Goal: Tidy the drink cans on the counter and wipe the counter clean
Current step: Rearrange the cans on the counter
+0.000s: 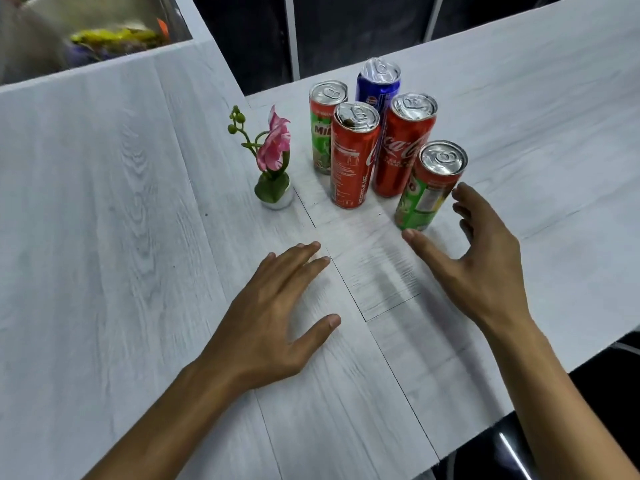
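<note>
Several slim drink cans stand upright in a cluster on the white wood-grain counter (138, 237). Nearest me is a green Milo can (427, 192). Behind it stand two red Coca-Cola cans (351, 157) (401, 147), a second Milo can (322, 129) and a blue can (375, 86). My right hand (474, 261) is spread around the near green can, thumb at its base and fingers to its right, not gripping it. Flat on the counter lies my left hand (273, 317), fingers straight, holding nothing. No cloth is in view.
A small pink artificial orchid in a white pot (275, 168) stands just left of the cans. A recessed bin (86, 39) with yellow and purple items lies at the far left corner. The counter's edges drop off at the right and behind the cans.
</note>
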